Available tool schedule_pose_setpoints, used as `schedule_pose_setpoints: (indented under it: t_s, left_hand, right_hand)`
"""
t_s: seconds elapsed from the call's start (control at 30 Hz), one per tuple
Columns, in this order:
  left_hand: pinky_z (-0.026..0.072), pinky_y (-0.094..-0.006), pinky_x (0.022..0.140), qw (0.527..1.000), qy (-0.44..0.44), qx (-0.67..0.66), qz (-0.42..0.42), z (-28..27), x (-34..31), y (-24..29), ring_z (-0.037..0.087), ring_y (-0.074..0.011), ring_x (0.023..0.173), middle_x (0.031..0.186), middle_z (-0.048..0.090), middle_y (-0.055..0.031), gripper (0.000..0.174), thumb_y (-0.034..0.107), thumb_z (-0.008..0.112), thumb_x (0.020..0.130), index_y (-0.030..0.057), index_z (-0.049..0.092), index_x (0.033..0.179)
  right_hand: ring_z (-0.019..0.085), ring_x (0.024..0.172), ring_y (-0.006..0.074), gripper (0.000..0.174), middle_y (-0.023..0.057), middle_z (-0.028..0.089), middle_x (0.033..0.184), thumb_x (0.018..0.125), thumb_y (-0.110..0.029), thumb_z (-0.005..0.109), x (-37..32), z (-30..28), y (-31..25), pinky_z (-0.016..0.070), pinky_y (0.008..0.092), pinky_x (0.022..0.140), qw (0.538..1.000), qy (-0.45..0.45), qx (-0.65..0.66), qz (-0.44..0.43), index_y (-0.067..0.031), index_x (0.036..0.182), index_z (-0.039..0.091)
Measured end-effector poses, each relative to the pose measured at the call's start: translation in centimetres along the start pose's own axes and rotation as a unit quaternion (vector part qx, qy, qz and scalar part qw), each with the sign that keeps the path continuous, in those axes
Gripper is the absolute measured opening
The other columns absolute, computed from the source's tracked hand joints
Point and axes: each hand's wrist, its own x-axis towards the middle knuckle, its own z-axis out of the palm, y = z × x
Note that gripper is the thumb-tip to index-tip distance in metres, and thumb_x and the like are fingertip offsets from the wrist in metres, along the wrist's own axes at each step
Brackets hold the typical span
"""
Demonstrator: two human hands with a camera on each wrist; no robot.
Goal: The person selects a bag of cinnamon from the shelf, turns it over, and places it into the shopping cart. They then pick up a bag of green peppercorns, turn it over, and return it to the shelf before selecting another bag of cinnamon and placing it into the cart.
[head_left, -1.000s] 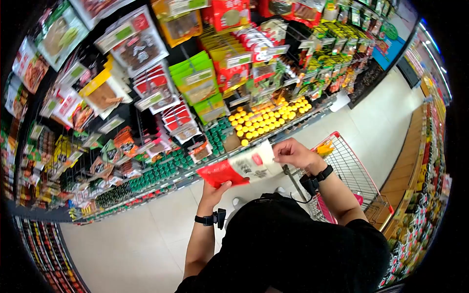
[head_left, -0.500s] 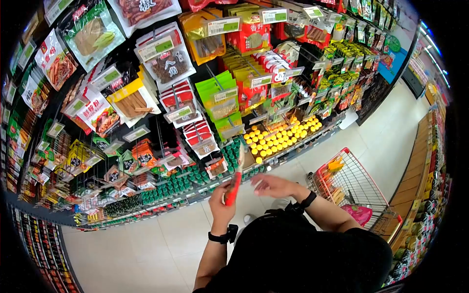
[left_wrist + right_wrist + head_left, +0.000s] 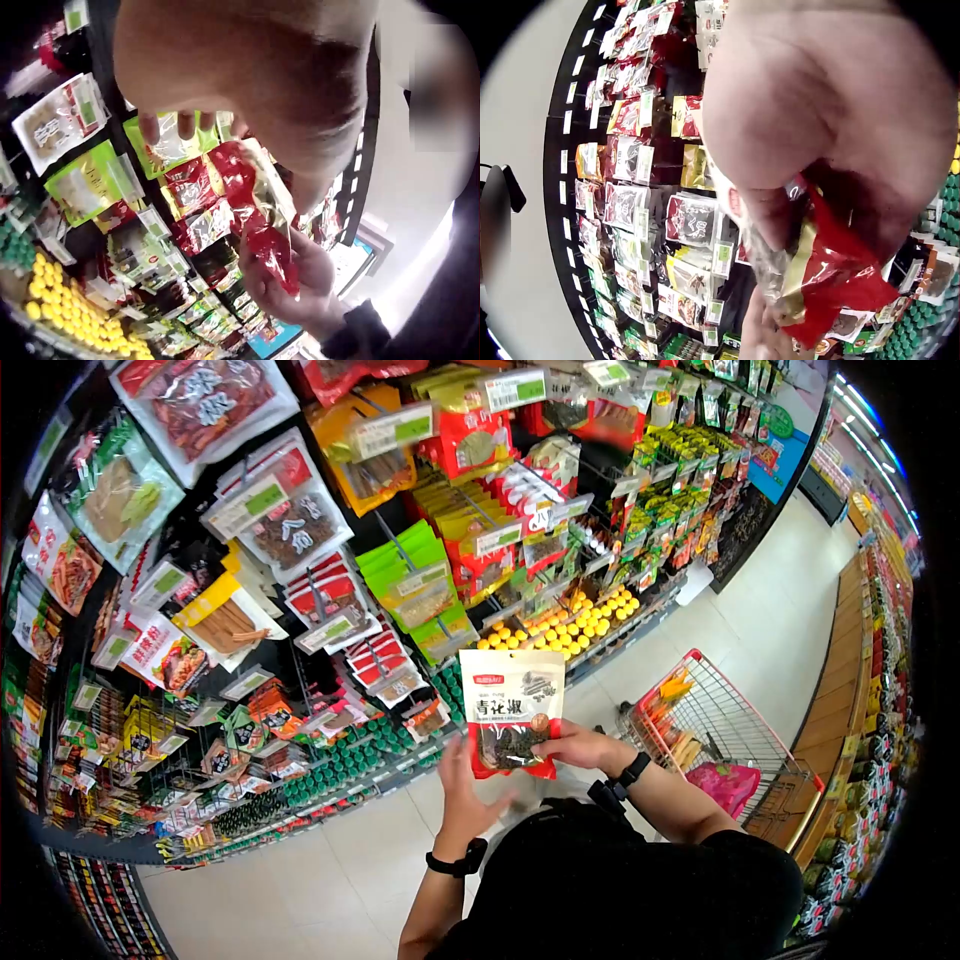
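A cream and red pouch of dark green peppercorns (image 3: pixel 512 705), with a clear window in its lower half, stands upright in front of the body in the head view. My right hand (image 3: pixel 588 748) pinches its lower right edge, thumb on the front. The left hand (image 3: pixel 465 808) is at the pouch's lower left, fingers extended and thumb spread apart from them. From the left wrist, the pouch's red side (image 3: pixel 244 187) shows between the two hands. In the right wrist view the fingers are curled on the red, crinkled bottom of the pouch (image 3: pixel 840 281).
Hanging spice packets (image 3: pixel 410 575) fill the rack ahead, with price tags on the hooks. Below them stand yellow-capped bottles (image 3: pixel 590 618) and green-capped ones (image 3: pixel 345 785). A wire shopping cart (image 3: pixel 745 720) holding a pink bag (image 3: pixel 722 788) is at the right, beside another shelf (image 3: pixel 835 660).
The pouch was tilted in the left hand, then turned edge-on while the right hand was off it. Now its front faces me, the right hand pinches it and the left has loosened.
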Motion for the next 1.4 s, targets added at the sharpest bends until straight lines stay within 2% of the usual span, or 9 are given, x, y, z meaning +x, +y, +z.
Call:
schedule_pose_setpoints:
  t_s: [0.07,0.17,0.33,0.57,0.67,0.77,0.93,1.13,1.4]
  left_hand:
    - [0.0430,-0.0444,0.103,0.987,0.080,-0.100,-0.094,0.3,-0.5,-0.2,0.045,-0.0329,0.131,0.138,0.048,-0.0198,0.082,0.021,0.084,0.075,-0.0013,0.042,0.142]
    - [0.0474,-0.0373,0.098,0.929,-0.025,-0.319,-0.184,1.0,-1.3,-4.4,0.057,-0.0225,0.118,0.127,0.059,-0.0132,0.066,0.014,0.081,0.080,-0.0010,0.048,0.136]
    - [0.0524,-0.0277,0.083,0.941,-0.075,-0.272,-0.185,1.6,1.1,-2.9,0.065,-0.0110,0.093,0.108,0.071,-0.0069,0.042,0.001,0.071,0.089,-0.0009,0.055,0.129]
    - [0.0533,-0.0253,0.078,0.924,-0.032,-0.299,-0.234,5.5,5.4,-1.0,0.065,-0.0099,0.093,0.107,0.070,-0.0082,0.036,0.002,0.067,0.093,-0.0018,0.055,0.126]
    - [0.0546,-0.0267,0.079,0.936,-0.048,-0.276,-0.213,7.0,7.0,-1.1,0.066,-0.0115,0.095,0.111,0.069,-0.0100,0.037,0.001,0.067,0.093,-0.0029,0.053,0.127]
    - [0.0558,-0.0288,0.081,0.937,-0.039,-0.281,-0.203,8.1,9.5,-0.2,0.067,-0.0137,0.095,0.114,0.068,-0.0116,0.039,0.002,0.067,0.093,-0.0038,0.051,0.128]
    - [0.0595,-0.0296,0.068,0.943,-0.044,-0.295,-0.151,10.3,14.2,0.6,0.070,-0.0179,0.087,0.108,0.069,-0.0141,0.036,0.001,0.068,0.092,-0.0039,0.052,0.124]
    - [0.0500,-0.0271,0.060,0.994,-0.015,-0.109,-0.025,12.4,18.9,2.2,0.064,-0.0113,0.067,0.089,0.069,-0.0090,0.027,0.006,0.074,0.086,-0.0024,0.060,0.107]
    - [0.0400,-0.0262,0.056,0.991,-0.012,-0.135,-0.022,15.2,21.8,2.2,0.049,-0.0111,0.053,0.072,0.058,-0.0045,0.012,0.005,0.069,0.087,0.0020,0.064,0.098]
  right_hand:
    - [0.054,0.120,0.0160,0.043,0.0068,0.060,0.131,0.095,-0.001,0.061,-0.2,0.4,-0.7,0.0419,0.0332,0.107,0.999,-0.022,-0.035,-0.014,0.0014,0.137,0.051]
    - [0.056,0.114,0.0138,0.038,0.0050,0.063,0.124,0.097,-0.007,0.061,0.2,1.4,-2.2,0.0438,0.0314,0.104,0.991,-0.061,-0.111,-0.051,0.0017,0.133,0.054]
    - [0.055,0.115,0.0158,0.038,0.0082,0.063,0.125,0.101,-0.014,0.059,2.0,-0.7,-3.0,0.0448,0.0340,0.104,0.984,-0.057,-0.155,-0.071,0.0024,0.134,0.052]
    - [0.056,0.112,0.0158,0.037,0.0106,0.064,0.123,0.103,-0.017,0.056,3.6,-6.5,-5.4,0.0462,0.0339,0.101,0.955,-0.042,-0.284,-0.078,0.0016,0.134,0.051]
    - [0.056,0.110,0.0147,0.036,0.0095,0.064,0.123,0.102,-0.018,0.057,3.2,-8.6,-7.3,0.0468,0.0326,0.099,0.935,-0.046,-0.335,-0.109,0.0012,0.133,0.052]
    - [0.056,0.108,0.0133,0.036,0.0093,0.064,0.122,0.101,-0.018,0.059,2.4,-9.0,-10.2,0.0477,0.0320,0.097,0.972,-0.070,-0.181,-0.135,0.0018,0.131,0.053]
    - [0.060,0.092,0.0108,0.050,0.0032,0.066,0.109,0.086,-0.020,0.081,1.4,-10.6,-14.6,0.0531,0.0300,0.082,0.961,-0.087,-0.207,-0.161,-0.0003,0.125,0.056]
    - [0.058,0.103,0.0130,0.054,0.0068,0.065,0.116,0.089,-0.015,0.077,-0.2,-12.9,-19.1,0.0502,0.0324,0.092,0.942,0.058,-0.201,-0.262,0.0012,0.133,0.052]
    - [0.056,0.111,0.0120,0.042,0.0049,0.064,0.124,0.100,-0.015,0.060,-2.2,-20.9,-26.8,0.0446,0.0302,0.100,0.878,0.187,-0.167,-0.407,0.0038,0.137,0.050]
